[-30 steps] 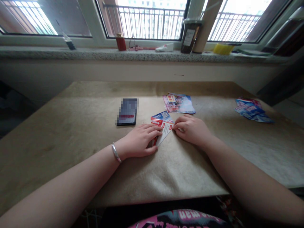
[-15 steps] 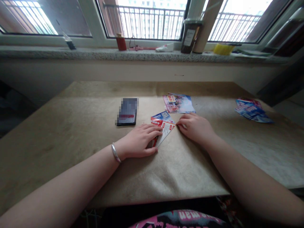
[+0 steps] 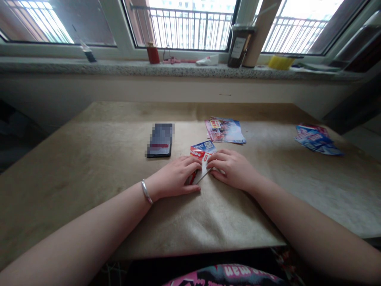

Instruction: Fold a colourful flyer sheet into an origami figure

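A printed paper flyer [image 3: 199,148], folded diagonally, lies in front of me, its blue corner with a QR code pointing away. The turned-over part is white and red, with a slanting edge toward my right. My left hand [image 3: 177,176] rests open on the flyer's left side, fingers over the paper and thumb stretched out near its lower tip. From the right, my right hand [image 3: 232,169] lies on the slanting edge with its fingers extended and thumb apart. Both sets of fingers cover part of the print.
Left of the flyer is a dark phone [image 3: 160,141] on the table [image 3: 74,171]. Behind it sits a stack of printed flyers [image 3: 228,131]. More folded blue and red papers [image 3: 317,138] lie at far right. Along the back, a stone windowsill [image 3: 116,70] holds assorted items.
My right hand has shifted left and slightly toward me, from the flyer's right corner to along its slanting edge. My left hand stays nearly in place.
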The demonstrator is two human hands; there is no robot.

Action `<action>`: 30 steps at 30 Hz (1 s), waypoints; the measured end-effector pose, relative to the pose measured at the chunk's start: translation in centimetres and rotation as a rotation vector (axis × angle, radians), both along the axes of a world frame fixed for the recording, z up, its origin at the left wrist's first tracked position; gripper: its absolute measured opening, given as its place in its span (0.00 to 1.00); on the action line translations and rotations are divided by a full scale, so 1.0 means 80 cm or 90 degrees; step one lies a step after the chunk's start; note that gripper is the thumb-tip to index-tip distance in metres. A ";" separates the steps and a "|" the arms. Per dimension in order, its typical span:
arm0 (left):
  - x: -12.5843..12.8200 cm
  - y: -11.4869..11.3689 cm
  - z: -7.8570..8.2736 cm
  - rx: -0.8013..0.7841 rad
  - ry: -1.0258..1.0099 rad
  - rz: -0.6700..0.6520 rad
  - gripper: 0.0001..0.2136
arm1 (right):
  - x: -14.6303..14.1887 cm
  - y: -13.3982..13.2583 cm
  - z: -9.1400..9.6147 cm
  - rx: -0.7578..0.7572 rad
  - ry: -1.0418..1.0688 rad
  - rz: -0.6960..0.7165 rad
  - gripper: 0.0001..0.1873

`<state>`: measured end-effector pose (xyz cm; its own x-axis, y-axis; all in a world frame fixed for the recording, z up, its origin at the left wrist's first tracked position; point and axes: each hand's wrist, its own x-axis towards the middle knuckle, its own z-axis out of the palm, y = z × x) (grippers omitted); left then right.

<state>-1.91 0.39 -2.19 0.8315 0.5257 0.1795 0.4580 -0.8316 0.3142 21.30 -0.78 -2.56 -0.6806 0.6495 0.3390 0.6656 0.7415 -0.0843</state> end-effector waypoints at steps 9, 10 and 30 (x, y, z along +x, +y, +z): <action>0.006 -0.003 0.006 0.011 -0.022 -0.001 0.13 | -0.009 0.000 -0.001 0.086 -0.058 -0.030 0.07; 0.007 -0.004 0.006 0.024 -0.023 0.003 0.12 | -0.011 -0.002 0.000 0.094 -0.054 -0.038 0.06; 0.017 -0.015 0.008 0.231 -0.097 0.111 0.06 | -0.033 -0.020 0.010 0.124 0.023 -0.085 0.06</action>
<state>-0.58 -0.84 -1.54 0.6855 0.5362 0.4925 0.5725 -0.8149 0.0905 18.63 -2.34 -1.77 -0.5780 0.6533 0.4889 0.7582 0.6515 0.0259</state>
